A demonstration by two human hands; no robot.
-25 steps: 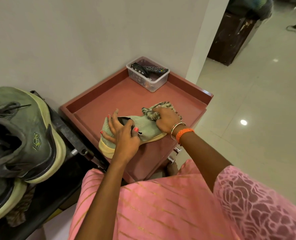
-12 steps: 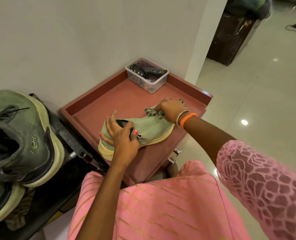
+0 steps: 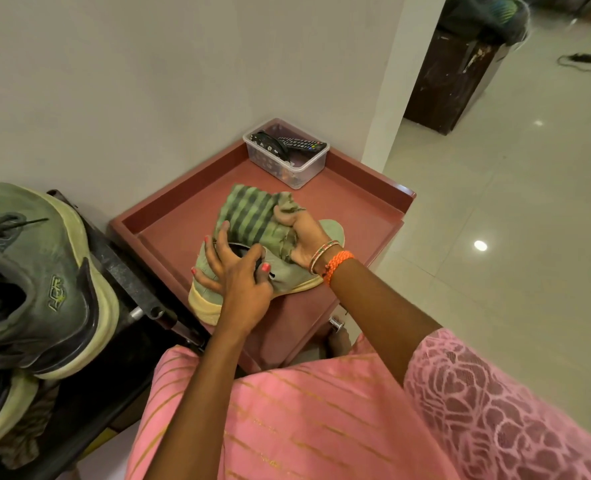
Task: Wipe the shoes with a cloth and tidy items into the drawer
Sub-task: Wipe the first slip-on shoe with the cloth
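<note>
In a pale-walled corner beside a glossy tiled floor, a reddish desk [image 3: 356, 209] with a raised rim serves as a shoe-cleaning station. At its centre lies a light green shoe [image 3: 287, 271] on its side, heel toward the person, apparently so its upper faces the cloth. The left hand [image 3: 242, 275] grips the shoe at the collar, fingers curled round the opening, seemingly to steady it. The right hand [image 3: 302, 237] clutches a bunched, green striped cloth [image 3: 249, 213] over the shoe's middle, part of the fabric lifted clear. Behind, against the wall, a clear plastic box [image 3: 301, 168] holds a remote control [image 3: 302, 144]. To the left, larger worn green sneakers [image 3: 41, 282] sit stacked on a dark stand, likely awaiting their turn.
</note>
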